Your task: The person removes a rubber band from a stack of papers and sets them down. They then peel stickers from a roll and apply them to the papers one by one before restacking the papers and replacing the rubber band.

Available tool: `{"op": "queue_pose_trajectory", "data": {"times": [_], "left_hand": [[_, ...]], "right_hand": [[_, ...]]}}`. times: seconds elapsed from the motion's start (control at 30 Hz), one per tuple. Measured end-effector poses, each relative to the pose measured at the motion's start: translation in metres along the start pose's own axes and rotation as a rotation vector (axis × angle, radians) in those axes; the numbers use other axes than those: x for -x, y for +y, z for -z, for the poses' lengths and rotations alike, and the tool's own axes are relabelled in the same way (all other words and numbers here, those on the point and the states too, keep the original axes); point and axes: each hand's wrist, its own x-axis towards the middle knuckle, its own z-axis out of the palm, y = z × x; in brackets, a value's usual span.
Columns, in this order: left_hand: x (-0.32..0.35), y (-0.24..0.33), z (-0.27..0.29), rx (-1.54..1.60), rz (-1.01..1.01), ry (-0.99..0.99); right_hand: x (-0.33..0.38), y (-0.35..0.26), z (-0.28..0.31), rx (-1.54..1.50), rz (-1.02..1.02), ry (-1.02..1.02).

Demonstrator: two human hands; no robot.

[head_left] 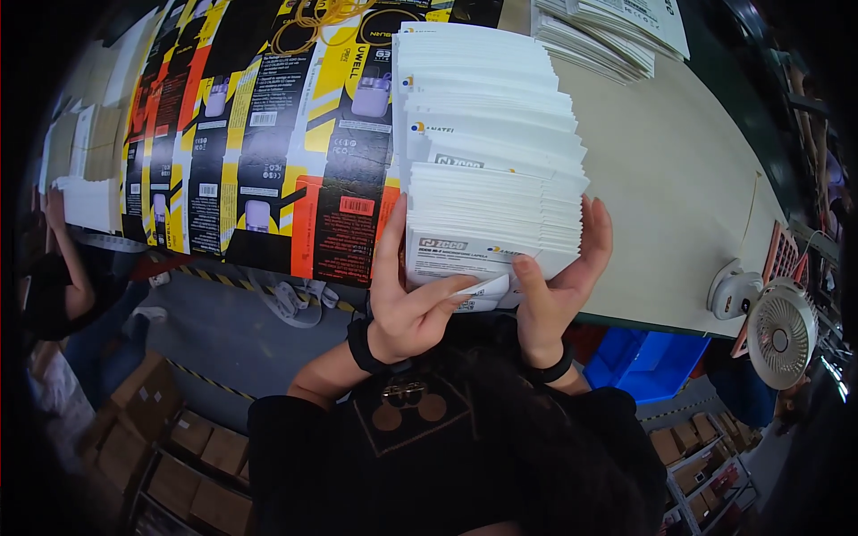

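A thick, fanned stack of white printed sheets (496,210) leans away from me across the table edge, its layers stepped one behind another. Folded paper or flat card, I cannot tell which. My left hand (407,308) grips the stack's left side, fingers up along the edge and thumb at the near bottom corner, where a flap of the front sheet (487,288) is bent up. Round the right side wraps my right hand (559,286), its thumb pressing on the front sheet. Both hands are closed on the stack. Dark bands circle both wrists.
Left of the stack lie black, yellow and red printed card sheets (344,170). Yellow rubber bands (308,31) rest at the back; another white stack (608,40) sits far right. A fan (780,332) and a blue bin (645,362) are at right. Another person's arm (67,255) shows far left.
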Motion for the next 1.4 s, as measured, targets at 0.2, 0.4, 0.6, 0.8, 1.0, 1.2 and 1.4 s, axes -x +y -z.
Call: {"op": "queue_pose_trajectory", "data": {"times": [0.2,0.4,0.6,0.8,1.0,1.2,1.4], "left_hand": [[0.006,-0.006,0.003,-0.120,-0.117,0.016],[0.015,-0.013,0.007,-0.177,-0.257,-0.024],[0.024,-0.019,-0.001,0.032,-0.293,0.137],[0.035,-0.021,0.019,0.506,0.155,-0.092],[0.029,-0.030,0.014,0.274,-0.480,0.052],[0.033,-0.041,-0.001,0.283,-0.447,0.156],[0.029,-0.027,0.014,0.288,-0.351,0.016]], "right_hand": [[0.011,0.009,0.004,-0.074,0.075,0.090],[0.014,0.013,0.009,-0.131,0.146,0.129],[0.010,0.022,0.017,-0.174,0.502,-0.171],[0.009,0.009,0.021,-0.368,0.494,-0.362],[0.003,0.006,0.033,-0.260,0.444,-0.568],[0.014,0.010,0.042,-0.027,0.267,-0.719],[0.015,0.030,0.026,-0.155,0.668,-0.507]]}}
